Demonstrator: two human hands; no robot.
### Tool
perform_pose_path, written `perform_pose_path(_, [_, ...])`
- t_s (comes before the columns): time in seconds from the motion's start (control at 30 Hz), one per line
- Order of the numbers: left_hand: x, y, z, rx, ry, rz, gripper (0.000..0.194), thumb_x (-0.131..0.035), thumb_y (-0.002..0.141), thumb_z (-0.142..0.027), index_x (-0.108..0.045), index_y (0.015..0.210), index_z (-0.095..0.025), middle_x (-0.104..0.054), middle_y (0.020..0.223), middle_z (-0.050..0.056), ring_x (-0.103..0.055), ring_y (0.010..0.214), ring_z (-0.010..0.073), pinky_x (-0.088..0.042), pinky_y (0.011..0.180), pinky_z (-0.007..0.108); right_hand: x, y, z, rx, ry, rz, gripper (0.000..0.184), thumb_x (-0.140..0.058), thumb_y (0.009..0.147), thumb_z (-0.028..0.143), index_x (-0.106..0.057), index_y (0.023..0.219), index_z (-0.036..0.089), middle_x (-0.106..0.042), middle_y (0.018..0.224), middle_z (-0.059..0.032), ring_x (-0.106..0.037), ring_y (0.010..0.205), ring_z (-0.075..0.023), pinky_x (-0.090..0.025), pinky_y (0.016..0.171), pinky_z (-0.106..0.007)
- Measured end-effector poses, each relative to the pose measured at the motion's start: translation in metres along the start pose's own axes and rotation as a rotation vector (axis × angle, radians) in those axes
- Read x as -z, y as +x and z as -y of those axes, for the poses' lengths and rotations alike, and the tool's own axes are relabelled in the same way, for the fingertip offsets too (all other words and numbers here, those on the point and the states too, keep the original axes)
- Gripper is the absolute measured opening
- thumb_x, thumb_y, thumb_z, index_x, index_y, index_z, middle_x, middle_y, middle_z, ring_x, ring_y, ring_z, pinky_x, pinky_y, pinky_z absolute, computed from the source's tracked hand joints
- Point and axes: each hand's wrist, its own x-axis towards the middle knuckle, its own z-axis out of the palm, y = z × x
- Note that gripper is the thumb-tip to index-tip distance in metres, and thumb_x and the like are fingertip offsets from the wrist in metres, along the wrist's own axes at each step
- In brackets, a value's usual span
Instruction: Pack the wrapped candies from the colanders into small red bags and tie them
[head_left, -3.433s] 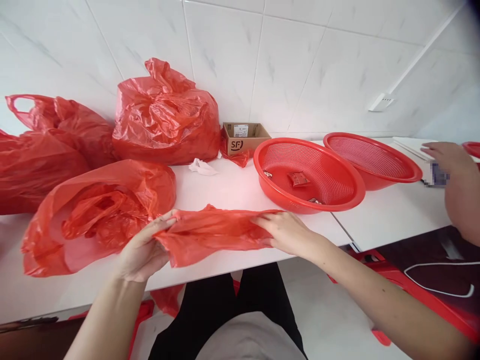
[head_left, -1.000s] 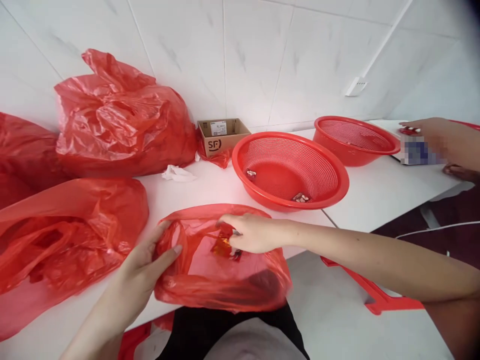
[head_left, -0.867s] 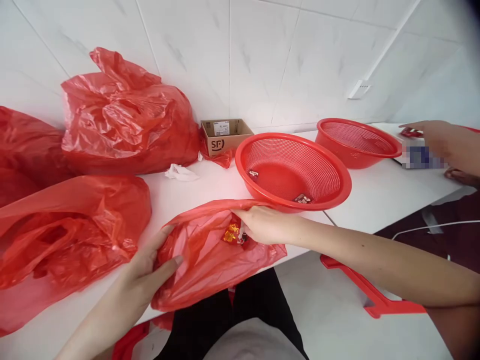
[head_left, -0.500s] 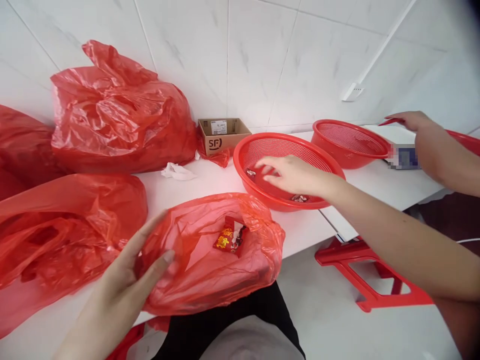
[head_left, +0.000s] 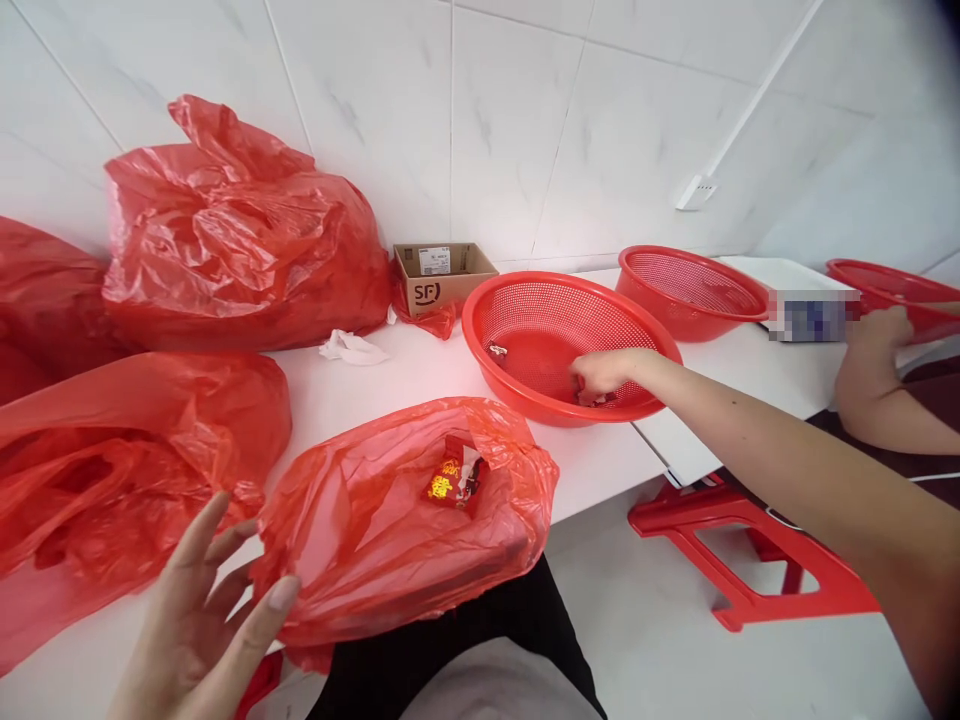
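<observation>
Left grip [head_left: 191,632] is spread at eight o'clock of bag [head_left: 337,545]; right grip [head_left: 606,372], at four in basket [head_left: 529,362], cannot be told

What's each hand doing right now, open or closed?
Left hand: open, at the edge of the front red bag.
Right hand: inside the nearest red basket, at a packet; grip unclear.

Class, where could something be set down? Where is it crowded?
Bare table: between white scrap, front basket and open bag; and in front of the rear basket, right of the front one. Red bags crowd the left.
</observation>
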Motion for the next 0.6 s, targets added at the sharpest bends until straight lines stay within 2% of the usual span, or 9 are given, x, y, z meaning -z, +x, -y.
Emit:
perform_pose_path(0.07, [0.003, 0.002, 0.006, 0.028, -0.006, -0.004, 0.079, -0.081, 0.059, -0.056, -0.055, 0.133, -0.047, -0.059, 0.104, -0.002, -0.065, 0.086, 0.0138, -0.055, 0.068, 0.009, 0.011, -0.015, 0.01, 0.114, 0.097, -0.138, 0.011, -0.061, 0.081, 0.026, -0.064, 0.089, 0.018, -0.071, 0.083, -0.0057, -0.064, 0.07, -0.0164, -0.047, 0.065, -0.028])
perform_pose_path(0.17, [0.007, 0.007, 0.016, 0.149, -0.048, 0.033, 0.07, -0.086, 0.053, -0.053, -0.067, 0.119, -0.038, -0.066, 0.098, -0.001, -0.068, 0.088, 0.0179, -0.058, 0.065, 0.014, 0.014, -0.049, 0.051, 0.466, 0.479, -0.368, 0.026, -0.058, 0.089, 0.04, -0.058, 0.106, 0.021, -0.071, 0.102, -0.0063, -0.065, 0.08, -0.0147, -0.051, 0.072, -0.027])
perform_pose_path(0.23, [0.004, 0.01, 0.017, 0.228, -0.113, 0.05, 0.063, -0.089, 0.051, -0.051, -0.071, 0.109, -0.033, -0.072, 0.1, 0.0, -0.069, 0.09, 0.0186, -0.059, 0.067, 0.015, 0.003, -0.072, 0.09, 0.651, 0.661, -0.338, 0.029, -0.062, 0.087, 0.041, -0.058, 0.109, 0.022, -0.071, 0.102, -0.0054, -0.067, 0.08, -0.015, -0.053, 0.068, -0.027])
perform_pose_path(0.3, [-0.005, 0.013, 0.01, 0.226, -0.26, 0.045, 0.054, -0.091, 0.05, -0.045, -0.074, 0.099, -0.03, -0.074, 0.096, -0.001, -0.07, 0.086, 0.0157, -0.058, 0.068, 0.013, -0.014, -0.087, 0.128, 0.739, 0.653, -0.285, 0.024, -0.061, 0.088, 0.036, -0.061, 0.108, 0.022, -0.072, 0.094, -0.0038, -0.067, 0.076, -0.0153, -0.054, 0.067, -0.028])
perform_pose_path(0.37, [-0.015, 0.015, -0.003, 0.182, -0.455, 0.049, 0.045, -0.093, 0.05, -0.038, -0.074, 0.09, -0.028, -0.074, 0.088, -0.003, -0.07, 0.078, 0.0121, -0.058, 0.069, 0.012, -0.029, -0.092, 0.156, 0.757, 0.529, -0.356, 0.021, -0.059, 0.09, 0.029, -0.063, 0.109, 0.023, -0.072, 0.101, -0.0039, -0.068, 0.088, -0.0178, -0.054, 0.077, -0.031])
perform_pose_path(0.43, [-0.023, 0.018, -0.015, 0.165, -0.589, 0.056, 0.04, -0.094, 0.051, -0.031, -0.074, 0.086, -0.026, -0.074, 0.083, -0.005, -0.068, 0.067, 0.009, -0.058, 0.066, 0.013, -0.033, -0.084, 0.167, 0.742, 0.428, -0.473, 0.021, -0.055, 0.092, 0.023, -0.065, 0.11, 0.024, -0.072, 0.109, -0.0044, -0.067, 0.098, -0.0192, -0.052, 0.085, -0.032])
perform_pose_path(0.5, [-0.026, 0.02, -0.023, 0.166, -0.635, 0.069, 0.04, -0.094, 0.051, -0.027, -0.073, 0.085, -0.026, -0.073, 0.083, -0.005, -0.065, 0.061, 0.0071, -0.059, 0.063, 0.014, -0.024, -0.065, 0.161, 0.701, 0.382, -0.608, 0.022, -0.05, 0.095, 0.021, -0.066, 0.109, 0.023, -0.072, 0.108, -0.0048, -0.067, 0.097, -0.019, -0.051, 0.086, -0.033])
perform_pose_path(0.6, [-0.024, 0.022, -0.025, 0.157, -0.662, 0.057, 0.043, -0.095, 0.049, -0.025, -0.073, 0.086, -0.026, -0.072, 0.085, -0.005, -0.064, 0.058, 0.0062, -0.058, 0.058, 0.012, 0.003, -0.025, 0.132, 0.545, 0.261, -0.809, 0.025, -0.046, 0.096, 0.022, -0.064, 0.113, 0.021, -0.072, 0.106, -0.0058, -0.066, 0.098, -0.0203, -0.049, 0.089, -0.036])
